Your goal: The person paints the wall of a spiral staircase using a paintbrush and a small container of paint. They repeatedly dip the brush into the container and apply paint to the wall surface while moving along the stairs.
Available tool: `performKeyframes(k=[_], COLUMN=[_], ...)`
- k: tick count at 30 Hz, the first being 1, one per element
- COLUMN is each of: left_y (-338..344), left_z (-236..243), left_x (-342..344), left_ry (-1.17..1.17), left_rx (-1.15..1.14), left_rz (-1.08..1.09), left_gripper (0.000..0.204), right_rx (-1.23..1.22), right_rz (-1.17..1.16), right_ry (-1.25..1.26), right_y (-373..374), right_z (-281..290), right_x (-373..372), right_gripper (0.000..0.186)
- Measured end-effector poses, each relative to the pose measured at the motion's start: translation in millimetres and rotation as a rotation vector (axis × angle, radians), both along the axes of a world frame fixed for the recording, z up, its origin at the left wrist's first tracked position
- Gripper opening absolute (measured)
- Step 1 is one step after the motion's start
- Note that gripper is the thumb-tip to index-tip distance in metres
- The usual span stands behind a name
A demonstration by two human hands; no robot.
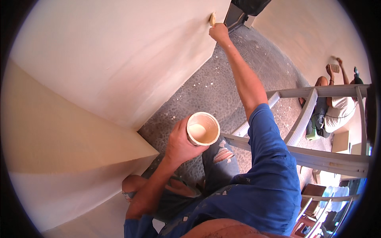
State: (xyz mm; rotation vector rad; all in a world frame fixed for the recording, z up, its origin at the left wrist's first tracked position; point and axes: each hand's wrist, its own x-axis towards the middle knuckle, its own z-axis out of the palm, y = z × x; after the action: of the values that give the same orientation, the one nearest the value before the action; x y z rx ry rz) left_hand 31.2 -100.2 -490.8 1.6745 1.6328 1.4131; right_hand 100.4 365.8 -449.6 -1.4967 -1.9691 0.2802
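My left hand [178, 143] is wrapped round the side of a round tub [211, 123] in front of my body. Inside the tub lies cream-coloured paint [197, 132], with more smeared up its inner wall. My right arm reaches far forward, and the right hand [218, 33] is closed round a paintbrush [212, 19]. Its pale bristle end is against or very close to the cream wall [119, 51], near the wall's far edge. The fingers hide most of the brush handle.
A metal ladder [301, 117] lies across the right side, by my right arm. Beyond it a person [339, 113] crouches at the right wall, holding a block-like object. A dark door [235, 18] stands far ahead. Speckled grey floor [190, 95] shows paint spots. A wall corner [149, 146] juts out left.
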Motion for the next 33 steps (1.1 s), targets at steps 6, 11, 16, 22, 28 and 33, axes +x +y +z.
performKeyframes(k=[6, 11, 16, 22, 28, 33], left_y=[2.1, 7.1, 8.8, 8.9, 8.9, 8.7], left_z=[2.0, 7.8, 6.4, 4.6, 3.4, 3.5], left_x=[-1.3, -0.9, 0.6, 0.4, -1.5, -4.1], left_ry=[-0.003, -0.012, -0.029, -0.021, -0.007, -0.010], left_rx=[0.025, 0.048, 0.041, 0.022, 0.031, 0.023], left_rz=[0.040, 0.051, 0.039, 0.041, 0.065, 0.037], left_gripper=[0.083, 0.071, 0.069, 0.070, 0.070, 0.074], right_rx=[-0.120, -0.262, -0.362, -0.442, -0.368, 0.029], right_rz=[0.078, 0.215, 0.381, 0.438, 0.281, -0.236], right_ry=[-0.016, 0.046, 0.087, 0.142, 0.388, 0.200], right_y=[-53.1, -80.4, -115.6, -153.1, -137.6, -16.6], right_z=[25.8, 42.3, 49.2, 53.5, 43.7, 20.7], right_x=[-11.7, -4.7, 7.6, 22.6, 73.7, 83.9], right_gripper=[0.025, 0.025, 0.024, 0.025, 0.027, 0.029])
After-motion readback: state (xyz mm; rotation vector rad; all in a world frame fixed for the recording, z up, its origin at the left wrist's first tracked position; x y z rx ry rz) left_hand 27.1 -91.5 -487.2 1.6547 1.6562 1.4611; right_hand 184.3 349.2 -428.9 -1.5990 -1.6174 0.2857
